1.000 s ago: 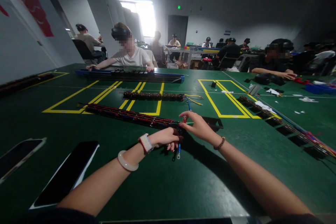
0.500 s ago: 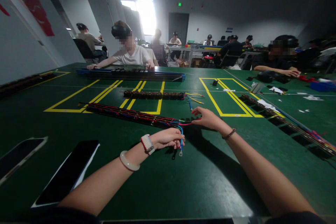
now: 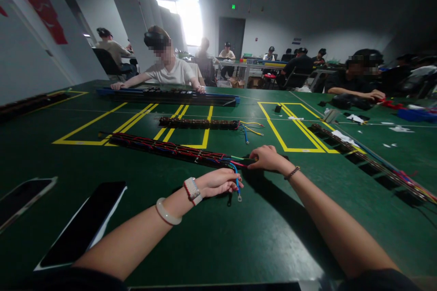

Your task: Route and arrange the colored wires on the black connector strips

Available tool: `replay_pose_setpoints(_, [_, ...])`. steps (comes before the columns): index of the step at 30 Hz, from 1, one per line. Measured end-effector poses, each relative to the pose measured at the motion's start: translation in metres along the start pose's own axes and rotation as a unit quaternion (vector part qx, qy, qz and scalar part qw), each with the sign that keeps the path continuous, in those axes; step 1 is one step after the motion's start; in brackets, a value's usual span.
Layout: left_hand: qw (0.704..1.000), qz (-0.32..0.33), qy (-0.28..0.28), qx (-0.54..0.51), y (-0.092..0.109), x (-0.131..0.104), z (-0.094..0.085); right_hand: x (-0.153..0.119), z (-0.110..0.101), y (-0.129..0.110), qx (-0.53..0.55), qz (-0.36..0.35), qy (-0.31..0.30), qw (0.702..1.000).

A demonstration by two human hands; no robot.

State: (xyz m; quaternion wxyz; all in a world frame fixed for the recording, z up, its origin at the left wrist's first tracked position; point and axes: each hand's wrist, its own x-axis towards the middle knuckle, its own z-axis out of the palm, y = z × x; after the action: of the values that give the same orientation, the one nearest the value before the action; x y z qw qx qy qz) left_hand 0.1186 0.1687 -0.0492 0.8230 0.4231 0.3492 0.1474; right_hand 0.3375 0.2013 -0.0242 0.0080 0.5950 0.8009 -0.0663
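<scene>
A long black strip [image 3: 170, 150] strung with red and blue wires lies slantwise across the green table ahead of me. At its right end my left hand [image 3: 218, 183] is closed around a blue wire [image 3: 238, 183], whose ring terminal [image 3: 239, 198] hangs below the fingers. Farther right, my right hand [image 3: 268, 158] grips the ends of a green wire [image 3: 238, 158] and a red wire [image 3: 243, 164] with bent fingers. The wire tips are hidden inside that hand. A shorter black strip [image 3: 198, 122], with yellow and blue leads, lies beyond.
Two phones [image 3: 83, 223] [image 3: 25, 198] lie at the left. Yellow tape outlines [image 3: 285, 150] mark the table. Another wired strip [image 3: 368, 161] is at the right, near paper scraps [image 3: 344, 137]. Across the table, a person in white [image 3: 170, 70] touches a long blue-and-black bar [image 3: 164, 96].
My right hand has come down and closed on the green and red wire ends. The left hand stays at the blue wire, whose end has swung slightly right.
</scene>
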Motion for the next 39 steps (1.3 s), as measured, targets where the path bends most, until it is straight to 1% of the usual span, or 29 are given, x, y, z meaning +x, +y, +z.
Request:
replay_pose_setpoints(4, [1.000, 0.010, -0.004, -0.022, -0.005, 0.002, 0.003, -0.004, -0.007, -0.007, 0.029, -0.010, -0.035, 0.999])
replay_pose_setpoints(7, [0.999, 0.020, -0.008, -0.048, -0.009, 0.005, 0.007, -0.008, -0.013, -0.012, 0.071, -0.010, -0.072, 0.995])
replay_pose_setpoints(11, [0.998, 0.015, 0.012, -0.067, -0.014, 0.008, 0.011, -0.015, -0.016, -0.025, 0.131, -0.047, -0.115, 0.984])
replay_pose_setpoints(13, [0.997, 0.016, 0.015, -0.068, -0.016, 0.008, 0.012, -0.018, -0.016, -0.034, 0.137, -0.058, -0.123, 0.981])
replay_pose_setpoints(17, [0.997, 0.046, 0.020, -0.055, -0.018, 0.008, 0.014, -0.023, -0.016, -0.047, 0.127, -0.055, -0.124, 0.982])
replay_pose_setpoints(21, [0.998, 0.052, 0.039, -0.020, -0.020, 0.008, 0.017, -0.027, -0.016, -0.054, 0.128, -0.049, -0.129, 0.982])
replay_pose_setpoints(24, [0.998, 0.054, 0.038, -0.008, -0.019, 0.008, 0.019, -0.029, -0.015, -0.057, 0.126, -0.056, -0.116, 0.984])
replay_pose_setpoints(27, [0.998, 0.049, 0.038, 0.008, -0.017, 0.006, 0.021, -0.030, -0.014, -0.059, 0.114, -0.070, -0.105, 0.985])
replay_pose_setpoints(29, [0.998, 0.041, 0.048, 0.009, -0.015, 0.005, 0.024, -0.030, -0.015, -0.059, 0.111, -0.066, -0.111, 0.985])
replay_pose_setpoints(32, [0.997, 0.027, 0.068, 0.000, -0.012, 0.001, 0.026, -0.029, -0.018, -0.055, 0.122, -0.040, -0.148, 0.981])
replay_pose_setpoints(34, [0.997, 0.026, 0.069, -0.008, -0.011, -0.001, 0.025, -0.027, -0.021, -0.051, 0.135, -0.028, -0.175, 0.975])
replay_pose_setpoints(36, [0.998, 0.026, 0.052, -0.031, -0.012, -0.002, 0.023, -0.024, -0.024, -0.045, 0.145, -0.033, -0.179, 0.972])
replay_pose_setpoints(39, [0.996, 0.016, 0.004, -0.086, -0.014, 0.000, 0.017, -0.020, -0.028, -0.034, 0.145, -0.033, -0.150, 0.977])
